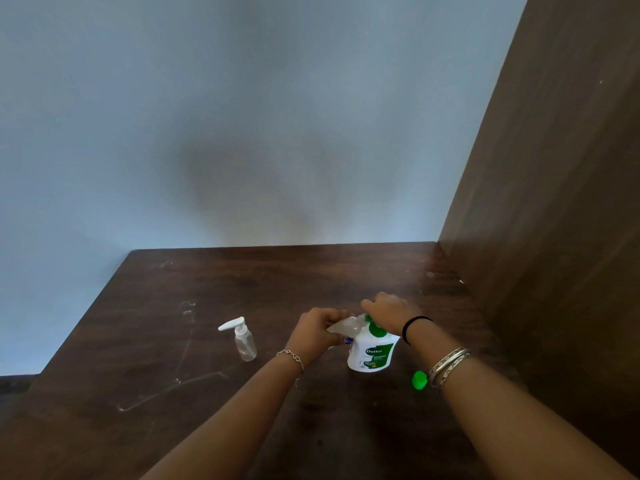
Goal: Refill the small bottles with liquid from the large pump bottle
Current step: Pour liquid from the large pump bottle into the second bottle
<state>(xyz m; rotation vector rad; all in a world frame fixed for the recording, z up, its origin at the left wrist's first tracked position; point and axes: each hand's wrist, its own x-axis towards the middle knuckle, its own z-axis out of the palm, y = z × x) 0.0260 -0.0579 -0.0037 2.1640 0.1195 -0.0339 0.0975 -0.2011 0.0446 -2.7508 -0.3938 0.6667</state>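
— Pale blue wall fills the upper part of the frame, a brown wooden panel (554, 188) climbs the right side, and below them lies a dark wooden bench (173, 341) with pale scratches on its left half.

— Where is the large pump bottle?

— Lower centre, a little right of the middle. It is a white Dettol pump bottle (373, 351) with a green label and a green pump head, standing upright on the bench.

— And the hands?

— Both arms come up from the bottom edge and meet at the top of that bottle. The right hand (389, 311) lies over the green pump head, fingers bent down across it; whether they press or only rest there cannot be told. A black band and silver bangles (448, 366) sit on that wrist and forearm.

— The left one?

— The left hand (313, 329) is curled round a small clear bottle (343, 327), holding it tilted with one end at the pump's spout. It is blurred, so its opening cannot be made out. A thin chain bracelet (292, 358) circles that wrist.

— Any other small bottles?

— One: a clear small pump bottle (244, 341) with a white pump top stands left of centre, apart from the hands and slightly tilted in the picture.

— Anything else down there?

— A bright green cap (419, 380) lies on the bench just right of the Dettol bottle, beside the right forearm and partly hidden by the bangles.
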